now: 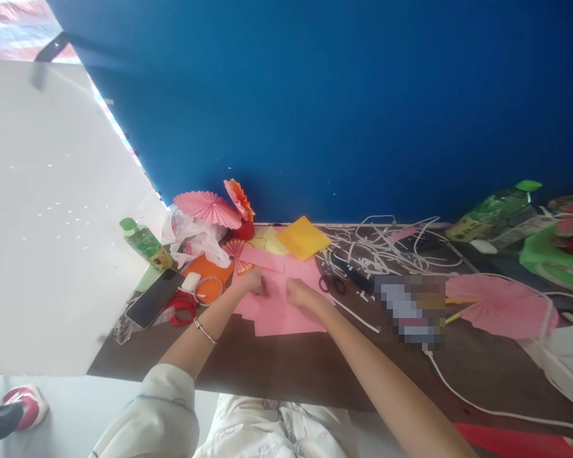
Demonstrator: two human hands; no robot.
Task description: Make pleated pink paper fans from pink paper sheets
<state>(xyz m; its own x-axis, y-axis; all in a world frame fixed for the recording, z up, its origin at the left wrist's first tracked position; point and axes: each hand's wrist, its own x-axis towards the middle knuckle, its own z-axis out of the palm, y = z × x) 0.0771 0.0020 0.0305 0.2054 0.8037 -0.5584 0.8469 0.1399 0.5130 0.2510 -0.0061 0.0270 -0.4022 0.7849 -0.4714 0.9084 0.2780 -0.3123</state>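
Several sheets of pink paper (286,321) lie stacked on the brown table in front of me. My left hand (255,282) is closed at the left part of the pink paper, just below a narrow pink strip (263,259). Facing it, my right hand (298,294) is also closed, with its fingers curled down onto the paper. Pink paper shows in the gap between the two hands. The fingertips are partly hidden. Close to my right hand lies a pair of scissors with dark handles (333,284). A small pleated paper fan (239,249) sits beyond my left hand.
On the left are a phone (155,298), a green bottle (147,243) and orange paper (210,270). Yellow paper (304,238) lies at the back, with white paper scraps (396,251) beside it. A pink fan (503,305) and a white cable (463,394) occupy the right.
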